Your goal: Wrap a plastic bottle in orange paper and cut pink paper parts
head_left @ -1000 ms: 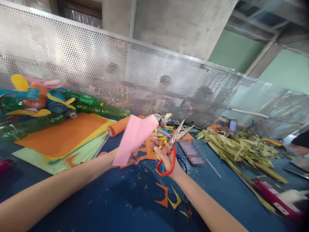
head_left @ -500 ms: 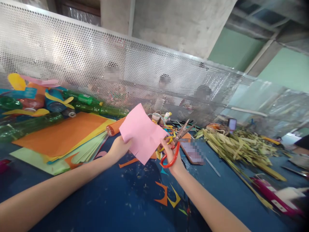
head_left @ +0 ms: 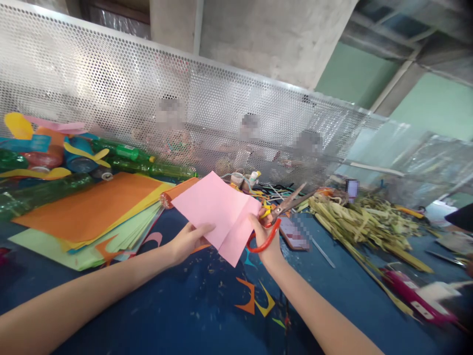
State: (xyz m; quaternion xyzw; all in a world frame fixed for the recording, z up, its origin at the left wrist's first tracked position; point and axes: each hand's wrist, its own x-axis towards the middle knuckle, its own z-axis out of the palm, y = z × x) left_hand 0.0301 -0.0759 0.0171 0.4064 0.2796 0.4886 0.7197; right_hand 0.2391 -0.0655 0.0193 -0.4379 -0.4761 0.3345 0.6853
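A pink paper (head_left: 210,209) is held up between both hands above the blue table (head_left: 155,315). My left hand (head_left: 190,241) pinches its lower left edge, thumb on top. My right hand (head_left: 264,239) holds the paper's right side with its fingers and also has red-handled scissors (head_left: 279,224) hooked on it, their blades parted and pointing up and right. A crease or overlap runs down the right part of the paper. Orange (head_left: 247,296) and yellow (head_left: 266,301) scraps lie beneath the hands.
Coloured sheets (head_left: 92,207) and green bottles (head_left: 44,192) lie at left. Behind stands a perforated metal screen (head_left: 221,103), with people beyond it. To the right are a phone (head_left: 294,231), dried husks (head_left: 354,222) and a magenta power strip (head_left: 417,301).
The pink paper has turned and now lies flatter, with a fold line or overlap showing at its right. The scissors have tilted further right. The view has shifted slightly.
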